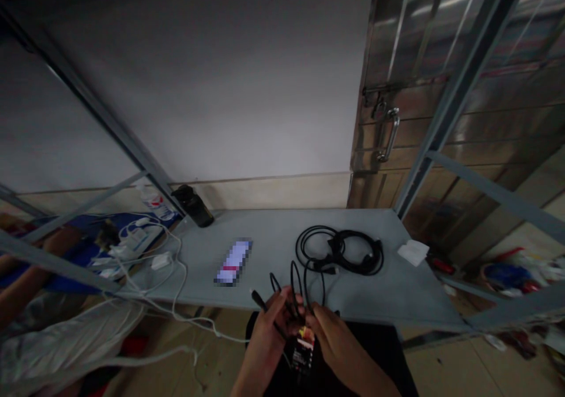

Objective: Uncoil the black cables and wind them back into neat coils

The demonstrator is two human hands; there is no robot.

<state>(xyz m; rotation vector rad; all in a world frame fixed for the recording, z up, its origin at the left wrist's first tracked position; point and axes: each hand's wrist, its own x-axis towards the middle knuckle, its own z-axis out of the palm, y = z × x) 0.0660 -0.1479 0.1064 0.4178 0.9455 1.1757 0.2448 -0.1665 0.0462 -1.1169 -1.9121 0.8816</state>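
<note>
Just off the table's front edge, my left hand (273,320) and my right hand (329,329) sit close together, both closed on a black cable (295,282) with loose loops rising above the fingers. One plug end (257,298) of it sticks out past my left hand. Behind my hands, coiled black cables (359,254) lie on the grey table (265,226), with another connector (333,271) pointing right. A phone (233,261) with a lit, blurred screen rests left of my hands. Below them, a dark printed surface (303,353) shows in my lap.
A black bottle (194,205) stands at the table's back left. White cords (176,267) trail over the left edge near a power strip (139,241). White paper (414,252) lies at the right. Metal frame posts (445,120) flank the table. Another person's arm (39,261) is at far left.
</note>
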